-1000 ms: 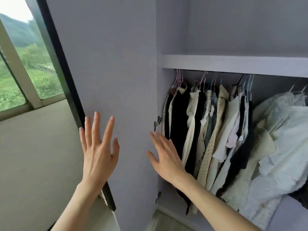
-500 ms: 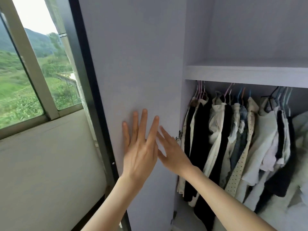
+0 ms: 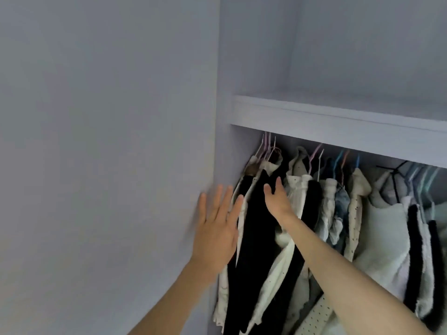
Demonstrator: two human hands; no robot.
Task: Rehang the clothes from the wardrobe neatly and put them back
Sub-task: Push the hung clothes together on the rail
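Clothes hang crowded under the shelf. The right hand, fingers open, reaches the black garment, likely to part them; the left hand, spread, grips nothing.

Left hand raised at lower centre, palm flat, fingers spread. Right hand extended just right of it, fingers straight, nothing gripped.

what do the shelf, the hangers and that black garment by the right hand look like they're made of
Shelf: looks like painted or laminated board, matte pale lilac with a flat square edge. Hangers: thin pastel hooks, probably coated wire or plastic; too fine to tell. Black garment: soft matte fabric in limp folds, weave not visible. The right hand is open against it.
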